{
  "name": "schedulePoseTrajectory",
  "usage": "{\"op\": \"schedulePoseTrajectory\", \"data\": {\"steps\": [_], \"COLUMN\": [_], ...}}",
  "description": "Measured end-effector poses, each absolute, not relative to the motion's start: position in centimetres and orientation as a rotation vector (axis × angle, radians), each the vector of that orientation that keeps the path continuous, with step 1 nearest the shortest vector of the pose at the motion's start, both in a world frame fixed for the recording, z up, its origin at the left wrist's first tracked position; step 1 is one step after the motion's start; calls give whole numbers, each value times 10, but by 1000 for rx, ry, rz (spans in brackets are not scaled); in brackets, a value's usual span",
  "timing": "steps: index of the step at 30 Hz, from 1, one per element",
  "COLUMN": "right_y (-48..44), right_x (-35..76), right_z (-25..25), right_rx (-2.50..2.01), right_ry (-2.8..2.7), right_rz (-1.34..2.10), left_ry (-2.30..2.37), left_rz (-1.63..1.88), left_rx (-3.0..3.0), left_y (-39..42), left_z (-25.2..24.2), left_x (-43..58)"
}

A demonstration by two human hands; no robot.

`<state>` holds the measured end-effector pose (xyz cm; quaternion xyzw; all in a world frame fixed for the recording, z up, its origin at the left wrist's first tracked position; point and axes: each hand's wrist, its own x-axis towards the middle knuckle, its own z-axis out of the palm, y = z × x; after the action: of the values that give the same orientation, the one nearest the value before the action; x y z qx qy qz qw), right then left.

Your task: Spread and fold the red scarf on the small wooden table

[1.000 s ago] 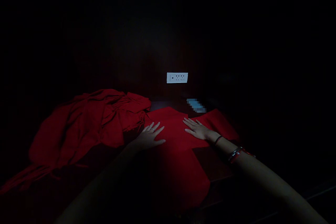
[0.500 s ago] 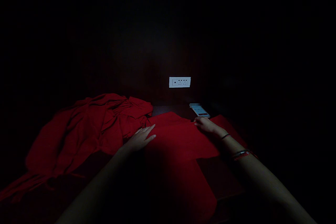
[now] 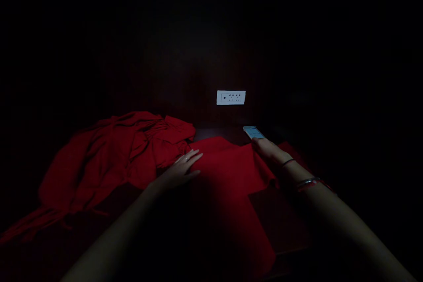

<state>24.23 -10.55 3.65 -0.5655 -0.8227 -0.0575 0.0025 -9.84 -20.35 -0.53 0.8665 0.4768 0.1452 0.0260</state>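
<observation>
A red cloth (image 3: 228, 172) lies spread in front of me on a dark surface, its right side raised into a fold. My left hand (image 3: 185, 167) rests on the cloth's left part, fingers stretched out, a ring on one of them. At the upper right, my right hand (image 3: 267, 149) is closed at the cloth's raised edge; its fingertips are partly hidden. Just beyond that hand lies a phone (image 3: 254, 132) with a lit screen, its near end covered by the hand. A crumpled heap of red cloth (image 3: 115, 154) with strings sits to the left.
A white socket plate (image 3: 231, 98) is fixed to the dark wall behind. The dark table surface (image 3: 280, 220) shows at the lower right, with its near edge faintly visible. Deep shadow hides most of the surroundings.
My right hand has moved slightly right and away from me, now covering part of the phone. The cloth's right side has lifted into a fold. My left hand stays spread on the cloth.
</observation>
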Motion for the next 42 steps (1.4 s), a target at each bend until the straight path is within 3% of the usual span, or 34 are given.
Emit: {"op": "schedulePoseTrajectory", "data": {"steps": [4, 11, 15, 17, 21, 34, 42], "right_y": [-108, -123, -156, -175, -194, -190, -134], "right_x": [250, 235, 191, 170, 154, 140, 93], "right_z": [36, 38, 45, 37, 10, 8, 61], "right_rx": [-1879, -1799, -1241, -999, -1015, -1046, -602], "right_ry": [-2513, -2563, -2666, -2818, -2941, -2958, -2975], "right_rz": [-200, -330, -192, -35, 161, 158, 63], "left_ry": [1380, 1405, 1410, 1403, 1432, 1529, 1734], "left_rz": [136, 118, -9, 8, 34, 82, 329], "left_rx": [2693, 2690, 2622, 2611, 2574, 2543, 2612], "left_y": [-206, -213, -220, -221, -221, -219, -254], "left_z": [-8, -2, 0, -1, -1, -8, 16], "left_x": [-99, -97, -94, -95, -98, -101, -94]}}
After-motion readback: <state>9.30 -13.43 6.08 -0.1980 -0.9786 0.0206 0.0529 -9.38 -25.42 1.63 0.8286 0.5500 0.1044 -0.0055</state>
